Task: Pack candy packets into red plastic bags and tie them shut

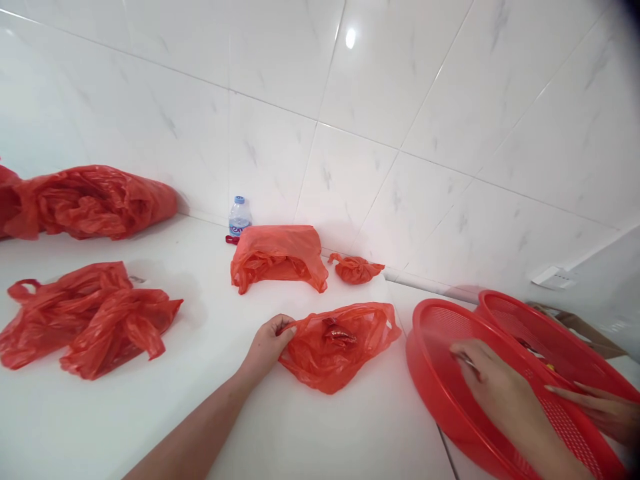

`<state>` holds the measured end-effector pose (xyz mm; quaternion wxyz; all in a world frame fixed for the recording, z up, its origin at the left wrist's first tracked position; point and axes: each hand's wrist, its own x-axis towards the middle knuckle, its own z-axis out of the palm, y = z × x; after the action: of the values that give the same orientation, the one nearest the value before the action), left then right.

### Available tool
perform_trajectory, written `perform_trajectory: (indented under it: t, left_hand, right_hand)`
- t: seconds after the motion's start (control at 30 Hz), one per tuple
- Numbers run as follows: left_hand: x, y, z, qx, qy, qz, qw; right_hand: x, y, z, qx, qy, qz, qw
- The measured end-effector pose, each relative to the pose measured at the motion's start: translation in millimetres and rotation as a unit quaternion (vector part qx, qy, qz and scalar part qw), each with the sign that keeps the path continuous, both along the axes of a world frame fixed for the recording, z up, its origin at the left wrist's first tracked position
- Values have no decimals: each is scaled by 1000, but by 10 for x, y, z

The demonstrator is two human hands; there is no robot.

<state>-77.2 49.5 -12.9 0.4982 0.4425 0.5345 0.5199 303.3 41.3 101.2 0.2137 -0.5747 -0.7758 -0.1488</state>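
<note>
My left hand (pixel 271 343) pinches the left rim of a red plastic bag (pixel 310 373) that lies spread open on the white table. Inside that bag rests a small shiny packet (pixel 341 335). Over a red perforated basket (pixel 434 327) at the right, my right hand (pixel 487 377) is closed, its fingers curled in. Something small and shiny shows at its fingertips, too blurred to name. Another person's hand (pixel 600 407) reaches in from the right edge, beside the basket.
Behind the bag stand a folded red bag (pixel 280 243), a small knotted red bag (pixel 357 270) and a water bottle (pixel 239 217). More red bags (pixel 110 313) lie left, with a big bundle (pixel 100 200) against the tiled wall. A second red basket (pixel 520 313) stands far right, near a cardboard box (pixel 585 330).
</note>
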Motion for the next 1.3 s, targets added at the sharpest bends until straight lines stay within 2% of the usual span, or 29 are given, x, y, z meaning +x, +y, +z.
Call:
perform_trajectory:
  t: [0.07, 0.13, 0.27, 0.37, 0.47, 0.6, 0.7, 0.8, 0.93, 1.1, 1.17, 1.3]
  left_hand:
    - [1, -1, -3, 0, -4, 0, 1000]
    - [1, 2, -18, 3, -7, -2, 1000]
    - [2, 9, -37, 4, -7, -3, 1000]
    - [3, 2, -16, 3, -10, -3, 1000]
    - [3, -9, 10, 3, -16, -4, 1000]
    - [0, -4, 12, 5, -11, 3, 1000]
    - [-2, 15, -3, 9, -3, 8, 1000]
    - [-1, 32, -16, 3, 7, 12, 1000]
    - [2, 28, -16, 1, -5, 2, 1000]
    - [-1, -12, 30, 6, -23, -21, 999]
    - [-4, -25, 46, 26, -10, -12, 1000]
    - [5, -38, 33, 78, 27, 45, 996]
  right_hand:
    - [-333, -60, 27, 5, 17, 57, 998]
    - [-740, -98, -15, 7, 46, 148, 988]
    - [-1462, 27, -252, -37, 104, 266, 958]
    - [-1738, 212, -472, -51, 122, 297, 946]
    - [-1770, 297, -681, -24, 144, 278, 949]
    - [-1615, 227, -968, -2, 208, 214, 954]
    - [-1515, 186, -1166, -42, 213, 178, 960]
    - [-1495, 209, -1285, -79, 195, 169, 963]
    - [-1560, 227, -1297, -90, 182, 153, 967]
    - [-1680, 128, -1233, -110, 140, 182, 967]
    - [-1725, 93, -1223, -110, 124, 184, 969]
    - [-1784, 78, -1241, -102, 114, 155, 976]
